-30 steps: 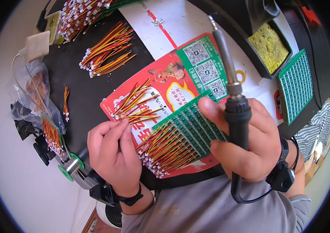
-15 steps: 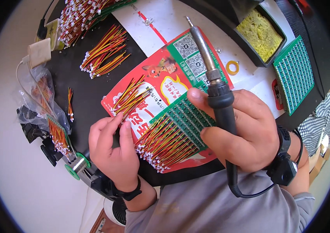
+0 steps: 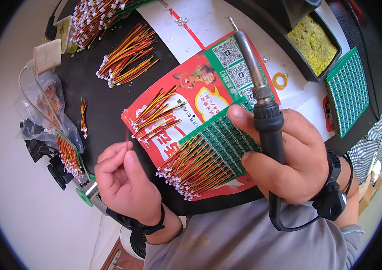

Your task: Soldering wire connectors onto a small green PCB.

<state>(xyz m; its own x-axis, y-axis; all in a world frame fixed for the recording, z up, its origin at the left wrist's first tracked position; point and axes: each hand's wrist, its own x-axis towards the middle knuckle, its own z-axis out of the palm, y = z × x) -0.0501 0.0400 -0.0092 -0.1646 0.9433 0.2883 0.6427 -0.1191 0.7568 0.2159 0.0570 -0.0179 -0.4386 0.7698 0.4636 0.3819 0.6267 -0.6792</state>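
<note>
Soldering iron point(image 3: 267, 128), one, in right hand point(image 3: 299, 164)

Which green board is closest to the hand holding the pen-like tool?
The partly wired board on the red mat, beside the right hand; the other boards lie off the mat, farther away.

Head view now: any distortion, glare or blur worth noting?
Head view: dark fisheye corners, and the near edge of the black tabletop bows; head view: a glint on the soldering iron; head view: the wire in the left hand is a faint, blurred streak, while the circuit board looks fairly crisp.
</note>
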